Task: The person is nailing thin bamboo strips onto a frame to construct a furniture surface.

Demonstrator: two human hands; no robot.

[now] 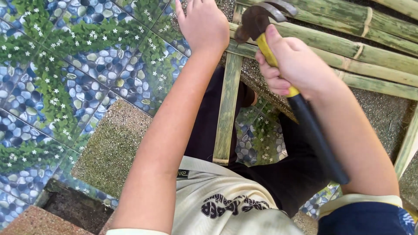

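The floor (65,78) fills most of the view, tiled with a printed pattern of blue and grey pebbles, green leaves and small white flowers, with a strip of speckled grey-green stone (113,148) running through it and more of that rough stone at the far right. On it, at the far right, lies a bamboo frame (348,48): several green poles side by side, already lashed at a few points with pale strips, which suggests that part of the frame is put together. A flat bamboo slat (227,113) runs from the near middle up across the poles' ends and appears to be the piece now being fixed; no nail can be made out, and how many fastenings are left cannot be told, though a further loose-looking slat (408,143) shows at the right edge. The person sits low, dark trousers and a pale shirt with a dark printed design and a small dark tag at the hem in the near middle; no packages or signs are visible. The left hand (202,26) rests palm down, fingers spread flat, on the far end of the slat where it meets the poles. The right hand (296,69) is closed around a claw hammer (278,56) with a yellow and black handle, its rusty head raised just above the crossing.
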